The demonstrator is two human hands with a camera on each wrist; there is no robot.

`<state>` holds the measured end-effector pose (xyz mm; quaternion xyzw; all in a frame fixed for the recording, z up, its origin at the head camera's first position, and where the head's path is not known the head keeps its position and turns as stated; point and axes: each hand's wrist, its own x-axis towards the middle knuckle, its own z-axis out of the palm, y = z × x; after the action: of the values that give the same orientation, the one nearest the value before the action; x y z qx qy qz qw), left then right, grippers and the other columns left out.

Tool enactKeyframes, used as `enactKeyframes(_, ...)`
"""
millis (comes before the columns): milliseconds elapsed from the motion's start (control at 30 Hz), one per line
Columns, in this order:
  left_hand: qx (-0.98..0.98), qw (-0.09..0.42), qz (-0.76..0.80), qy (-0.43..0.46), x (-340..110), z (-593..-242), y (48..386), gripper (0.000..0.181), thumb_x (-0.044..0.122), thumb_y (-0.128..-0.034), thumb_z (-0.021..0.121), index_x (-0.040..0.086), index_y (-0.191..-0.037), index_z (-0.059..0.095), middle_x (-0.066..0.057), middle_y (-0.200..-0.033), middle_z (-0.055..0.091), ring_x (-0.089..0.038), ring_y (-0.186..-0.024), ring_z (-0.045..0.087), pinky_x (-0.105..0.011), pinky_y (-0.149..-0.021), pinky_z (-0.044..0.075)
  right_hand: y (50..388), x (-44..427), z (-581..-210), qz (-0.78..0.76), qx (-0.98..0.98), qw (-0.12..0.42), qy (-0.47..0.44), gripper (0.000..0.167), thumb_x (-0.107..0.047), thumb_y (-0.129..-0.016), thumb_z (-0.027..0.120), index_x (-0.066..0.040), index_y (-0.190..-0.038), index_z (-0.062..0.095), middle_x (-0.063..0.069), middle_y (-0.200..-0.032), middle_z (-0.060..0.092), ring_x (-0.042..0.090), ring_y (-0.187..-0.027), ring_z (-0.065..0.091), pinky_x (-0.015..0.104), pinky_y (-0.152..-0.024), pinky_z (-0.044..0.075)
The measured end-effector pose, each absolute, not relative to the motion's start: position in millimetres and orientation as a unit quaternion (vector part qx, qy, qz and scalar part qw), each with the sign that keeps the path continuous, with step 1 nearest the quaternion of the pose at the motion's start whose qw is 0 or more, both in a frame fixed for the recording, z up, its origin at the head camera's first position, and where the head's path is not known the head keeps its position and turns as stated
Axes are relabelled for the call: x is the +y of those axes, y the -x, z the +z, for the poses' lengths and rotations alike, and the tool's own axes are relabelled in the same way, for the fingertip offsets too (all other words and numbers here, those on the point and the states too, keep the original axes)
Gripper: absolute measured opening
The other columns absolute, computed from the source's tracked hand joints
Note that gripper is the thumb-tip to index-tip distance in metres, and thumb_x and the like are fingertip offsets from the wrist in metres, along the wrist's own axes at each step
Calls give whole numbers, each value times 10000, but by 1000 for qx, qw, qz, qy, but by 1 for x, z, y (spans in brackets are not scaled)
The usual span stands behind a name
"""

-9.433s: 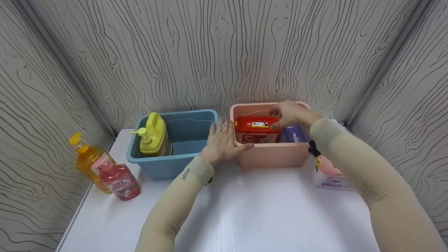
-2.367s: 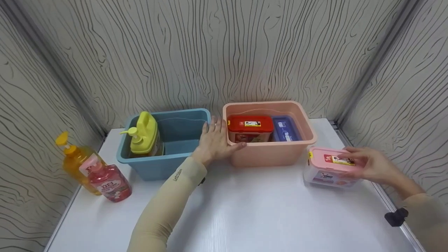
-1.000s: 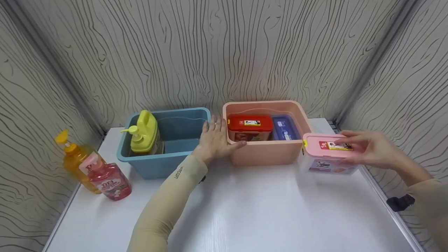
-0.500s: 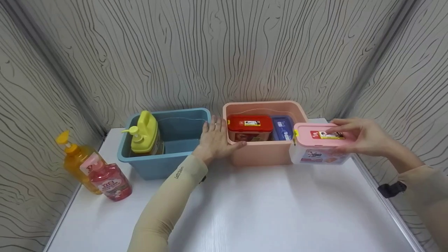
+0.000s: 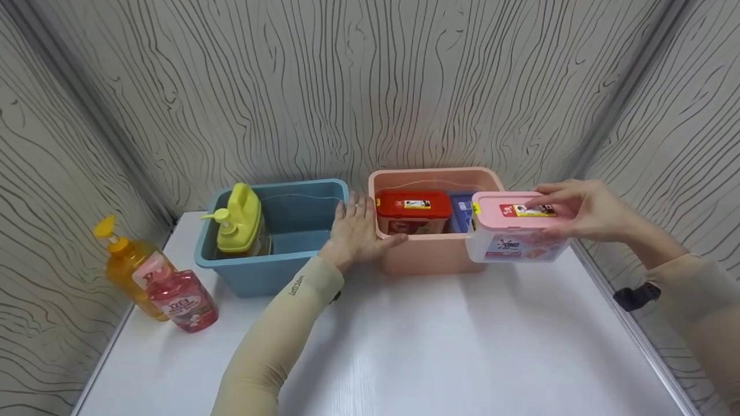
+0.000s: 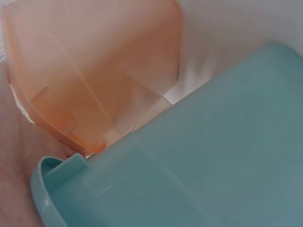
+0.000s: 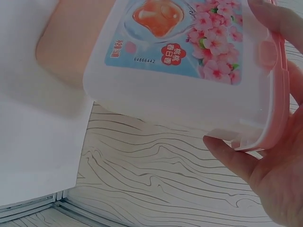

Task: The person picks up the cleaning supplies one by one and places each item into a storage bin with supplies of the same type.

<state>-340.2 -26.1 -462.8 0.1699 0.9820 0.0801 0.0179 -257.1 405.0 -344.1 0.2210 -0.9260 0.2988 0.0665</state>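
My right hand [image 5: 598,212] grips a laundry capsule box [image 5: 514,245], a clear tub with a pink lid, by its lid end. The box is off the table, in front of the pink bin's right end, and hides that corner of the rim. In the right wrist view, the box [image 7: 175,87] shows a blossom label, with fingers and thumb around the lid. My left hand [image 5: 354,234] lies with straight fingers over the adjoining rims of the blue bin [image 5: 272,263] and the pink bin [image 5: 433,254]. Inside the pink bin sit a red-lidded box [image 5: 413,205] and a partly hidden blue-lidded box [image 5: 461,209].
A yellow pump jug [image 5: 240,228] stands in the blue bin's left end. On the table's left are an amber pump bottle [image 5: 130,268] and a pink-red bottle [image 5: 185,303]. Patterned walls [image 5: 370,86] enclose the white table [image 5: 416,346] at the back and sides.
My right hand has left the pink bin, taken hold of the pink-lidded capsule box, lifted it, and carried it left and back toward the bin. My left hand has stayed on the rims.
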Motion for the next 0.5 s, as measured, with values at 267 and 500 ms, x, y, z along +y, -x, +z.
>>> enactKeyframes(267,982,13,74,-173,-25,-462,341,1285,979,-937,339,68,-1811,96,-142,-1906,155,-414,-1796,44,-632,-1458,72,262,396,-331,301,-925,67,-223,475,-68,-789,1010,-115,-1242,874,326,-1526,683,-213,-1238,508,49,-922,441)
enactKeyframes(500,981,18,83,-174,-26,-464,341,1286,971,-936,364,73,-1813,85,-139,-1908,152,-409,-1797,24,-625,-1459,53,272,385,-325,278,-934,63,-215,459,-143,-792,1026,-152,-1229,884,303,-1517,700,288,-1344,676,138,-887,443)
